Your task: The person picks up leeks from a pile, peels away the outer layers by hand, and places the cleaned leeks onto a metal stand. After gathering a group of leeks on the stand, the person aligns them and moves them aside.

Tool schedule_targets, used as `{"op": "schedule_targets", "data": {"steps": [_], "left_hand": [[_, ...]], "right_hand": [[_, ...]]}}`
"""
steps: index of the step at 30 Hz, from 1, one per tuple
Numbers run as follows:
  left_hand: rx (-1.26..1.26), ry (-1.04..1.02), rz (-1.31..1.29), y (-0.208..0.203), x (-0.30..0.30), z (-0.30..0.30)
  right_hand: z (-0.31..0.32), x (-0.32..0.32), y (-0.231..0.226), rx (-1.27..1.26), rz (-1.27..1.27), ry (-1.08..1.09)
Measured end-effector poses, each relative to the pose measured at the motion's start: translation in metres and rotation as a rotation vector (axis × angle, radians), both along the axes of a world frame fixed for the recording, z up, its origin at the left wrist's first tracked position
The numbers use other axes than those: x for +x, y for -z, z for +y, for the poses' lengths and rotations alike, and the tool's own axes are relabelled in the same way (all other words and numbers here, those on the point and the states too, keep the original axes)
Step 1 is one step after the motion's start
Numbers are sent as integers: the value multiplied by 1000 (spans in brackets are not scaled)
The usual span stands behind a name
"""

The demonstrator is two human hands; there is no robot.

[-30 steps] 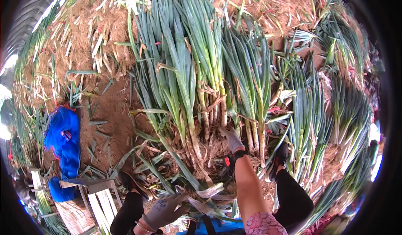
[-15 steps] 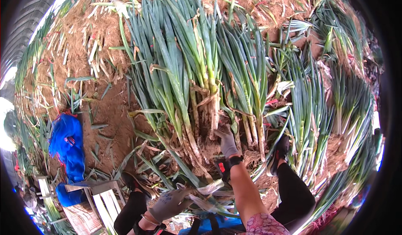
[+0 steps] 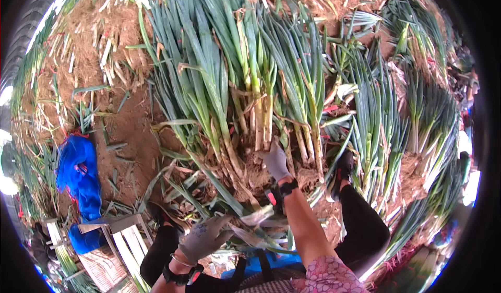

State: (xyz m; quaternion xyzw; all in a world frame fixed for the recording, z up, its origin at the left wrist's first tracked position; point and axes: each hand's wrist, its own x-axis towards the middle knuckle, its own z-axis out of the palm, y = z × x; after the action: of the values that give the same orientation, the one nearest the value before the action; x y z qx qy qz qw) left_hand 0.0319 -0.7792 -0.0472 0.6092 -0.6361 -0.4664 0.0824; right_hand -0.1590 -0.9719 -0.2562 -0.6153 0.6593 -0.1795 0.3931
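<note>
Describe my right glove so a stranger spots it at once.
Find the long green stalks filling the middle. At their pale lower ends is the grey right glove. Unlike the left glove, blue-marked and lower down, it reaches the stalks.

left hand (image 3: 205, 236) higher in view, black wrist strap (image 3: 180, 278) fully showing, checked cloth (image 3: 267, 286) appearing

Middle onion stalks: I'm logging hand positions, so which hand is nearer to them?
Right. The right hand is at the onion stalks' lower ends; the left hand is apart from them, below and leftward in view.
</note>
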Motion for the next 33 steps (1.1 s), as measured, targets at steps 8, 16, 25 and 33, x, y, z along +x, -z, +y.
{"op": "schedule_targets", "data": {"steps": [8,16,25,33], "left_hand": [[-3,29,-36,-3,-5,-1],[-60,44,-81,4,-2,3],[-98,24,-25,5,0,7],[-324,86,12,10,-4,17]], "right_hand": [[30,12,-10,237,-222,163],[74,-55,32,173,471,379],[89,-96,-9,574,-759,272],[78,-80,-140,379,-756,266]]}}
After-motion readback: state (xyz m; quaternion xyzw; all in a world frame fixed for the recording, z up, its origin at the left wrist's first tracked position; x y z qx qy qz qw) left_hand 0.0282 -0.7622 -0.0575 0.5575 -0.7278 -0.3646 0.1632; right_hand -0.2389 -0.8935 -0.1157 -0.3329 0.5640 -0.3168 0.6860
